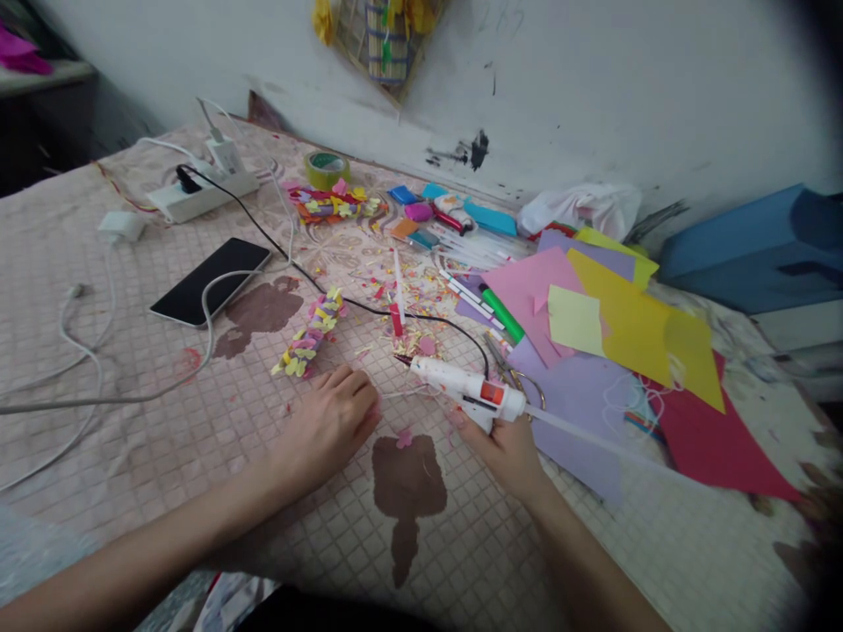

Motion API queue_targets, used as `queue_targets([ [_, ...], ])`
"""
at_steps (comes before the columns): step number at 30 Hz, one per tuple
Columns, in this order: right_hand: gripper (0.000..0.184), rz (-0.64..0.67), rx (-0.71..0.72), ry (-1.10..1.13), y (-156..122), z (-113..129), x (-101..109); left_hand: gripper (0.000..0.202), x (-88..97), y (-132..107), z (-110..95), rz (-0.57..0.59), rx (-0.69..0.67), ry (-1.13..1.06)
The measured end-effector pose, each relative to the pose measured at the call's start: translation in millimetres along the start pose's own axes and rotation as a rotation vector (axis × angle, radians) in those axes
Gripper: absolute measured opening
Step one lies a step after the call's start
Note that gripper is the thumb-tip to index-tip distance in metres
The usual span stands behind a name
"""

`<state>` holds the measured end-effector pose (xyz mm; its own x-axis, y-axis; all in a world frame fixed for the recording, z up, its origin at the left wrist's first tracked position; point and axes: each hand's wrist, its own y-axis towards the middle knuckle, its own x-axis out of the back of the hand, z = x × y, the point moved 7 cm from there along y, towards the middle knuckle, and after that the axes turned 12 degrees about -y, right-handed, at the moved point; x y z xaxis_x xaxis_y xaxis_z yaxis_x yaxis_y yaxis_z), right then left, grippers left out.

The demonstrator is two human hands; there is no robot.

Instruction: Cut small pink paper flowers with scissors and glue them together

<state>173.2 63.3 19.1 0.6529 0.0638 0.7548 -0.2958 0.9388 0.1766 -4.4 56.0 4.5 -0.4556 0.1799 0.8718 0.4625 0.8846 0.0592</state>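
- Your right hand (504,455) wraps firmly around a white hot glue gun (461,384), over the pink quilted mat (474,562).
- Your left hand (326,430) rests empty on the mat, fingers loosely spread, near a strip of colored paper petals (308,332).

White plaster wall (580,96), scuffed, with black marks (475,151); woven hanging (375,39) at top; blue case (744,250) right, along wall; dark cabinet (46,123) far left, beyond pink checked cloth (164,474)
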Motion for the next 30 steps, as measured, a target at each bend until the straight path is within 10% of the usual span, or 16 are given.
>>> queue_targets([
  [30,0.014,0.018,-0.03,-0.023,0,-3,-1,0.009,12.2,2,23,-0.165,-0.01,-0.437],
])
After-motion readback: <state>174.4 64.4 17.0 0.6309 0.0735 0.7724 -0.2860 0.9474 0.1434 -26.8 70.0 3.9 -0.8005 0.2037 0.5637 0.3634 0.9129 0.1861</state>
